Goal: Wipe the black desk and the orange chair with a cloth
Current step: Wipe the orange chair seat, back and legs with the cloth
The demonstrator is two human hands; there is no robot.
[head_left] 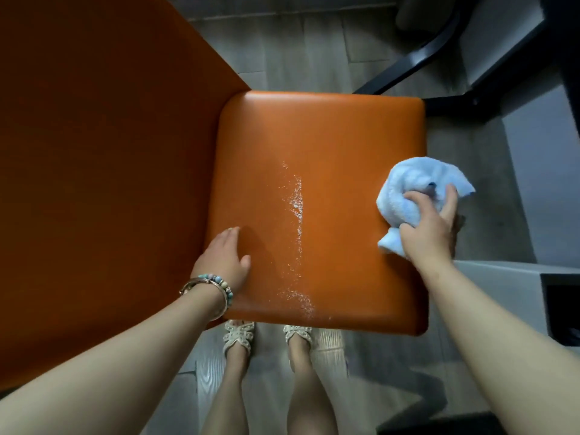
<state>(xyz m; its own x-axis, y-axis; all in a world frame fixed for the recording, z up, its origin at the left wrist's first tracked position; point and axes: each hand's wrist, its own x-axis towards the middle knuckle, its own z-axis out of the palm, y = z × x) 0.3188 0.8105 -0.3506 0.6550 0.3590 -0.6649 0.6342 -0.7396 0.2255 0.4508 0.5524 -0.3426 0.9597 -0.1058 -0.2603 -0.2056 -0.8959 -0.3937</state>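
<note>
The orange chair's seat fills the middle of the view, and its tall backrest rises on the left. A line of white crumbs runs down the seat's middle toward its near edge. My right hand grips a bunched light-blue cloth at the seat's right edge. My left hand, with bracelets on the wrist, rests flat on the near left part of the seat, fingers straight. The black desk is only partly seen as dark frame parts at the top right.
Grey wood-look floor lies beyond the chair. Grey cabinet panels stand to the right, with a dark opening lower down. My legs and sandalled feet stand just in front of the seat's near edge.
</note>
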